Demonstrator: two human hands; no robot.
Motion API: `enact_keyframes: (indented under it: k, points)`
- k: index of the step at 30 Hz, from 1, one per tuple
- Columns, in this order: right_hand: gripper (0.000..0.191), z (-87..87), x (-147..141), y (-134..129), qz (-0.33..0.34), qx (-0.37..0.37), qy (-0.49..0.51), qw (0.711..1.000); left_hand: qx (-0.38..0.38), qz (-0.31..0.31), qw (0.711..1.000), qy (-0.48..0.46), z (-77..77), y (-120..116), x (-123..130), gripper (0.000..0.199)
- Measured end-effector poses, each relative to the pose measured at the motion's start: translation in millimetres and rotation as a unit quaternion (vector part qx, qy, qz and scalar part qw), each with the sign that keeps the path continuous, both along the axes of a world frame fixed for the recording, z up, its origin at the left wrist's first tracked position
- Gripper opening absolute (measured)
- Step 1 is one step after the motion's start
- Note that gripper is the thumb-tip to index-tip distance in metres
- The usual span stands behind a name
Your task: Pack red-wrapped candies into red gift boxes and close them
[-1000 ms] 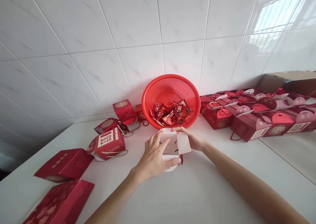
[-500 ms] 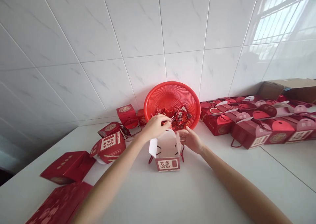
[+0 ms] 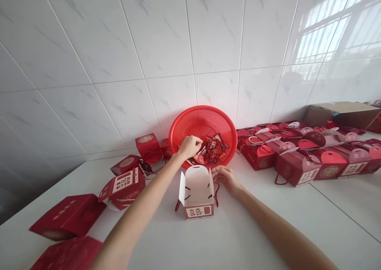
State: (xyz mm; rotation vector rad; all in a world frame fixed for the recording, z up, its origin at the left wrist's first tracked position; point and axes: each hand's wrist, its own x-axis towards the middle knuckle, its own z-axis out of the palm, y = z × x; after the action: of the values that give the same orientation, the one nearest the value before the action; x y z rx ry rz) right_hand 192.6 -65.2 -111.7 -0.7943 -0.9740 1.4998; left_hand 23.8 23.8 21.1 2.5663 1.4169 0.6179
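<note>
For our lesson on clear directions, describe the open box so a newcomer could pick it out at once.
Find the red basket in front of the tiled wall. Just on its near side, beside the person's right hand, stands the box. Unlike the other red boxes, it shows a white interior through its wide-open top.

We see soft, cool daylight, with a barred window reflection (image 3: 324, 35) glaring in the glossy wall tiles (image 3: 214, 27) at upper right. The wall darkens toward the lower left, and we find faint shadows on the pale surface (image 3: 232, 242). Wide-angle distortion slants the outer tile lines, the bottom-left box (image 3: 70, 254) looks smeared, and the wrapped sweets (image 3: 212, 153) lack crisp detail.
</note>
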Motion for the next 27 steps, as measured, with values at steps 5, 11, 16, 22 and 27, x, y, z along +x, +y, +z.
enact_keyframes:
  k: [5,11,16,22,27]
  points:
    - [0.025,-2.6,-1,0,0.002,0.001,0.008,1.000,-0.019,-0.019,0.999,0.046,-2.4,1,5,0.016]
    - [0.032,-3.4,3,1,0.015,-0.003,0.026,1.000,0.017,0.008,0.999,0.037,6.6,2,9,0.027]
    - [0.032,-3.6,3,2,0.023,-0.012,0.048,0.998,0.022,0.000,0.999,0.040,10.7,-1,6,0.024]
    - [0.032,-4.0,4,1,0.036,-0.012,0.058,0.998,-0.001,0.011,0.998,0.055,1.1,6,12,0.023]
    - [0.039,-3.7,5,3,0.045,-0.020,0.076,0.996,0.007,-0.023,1.000,-0.014,27.0,-3,7,0.023]
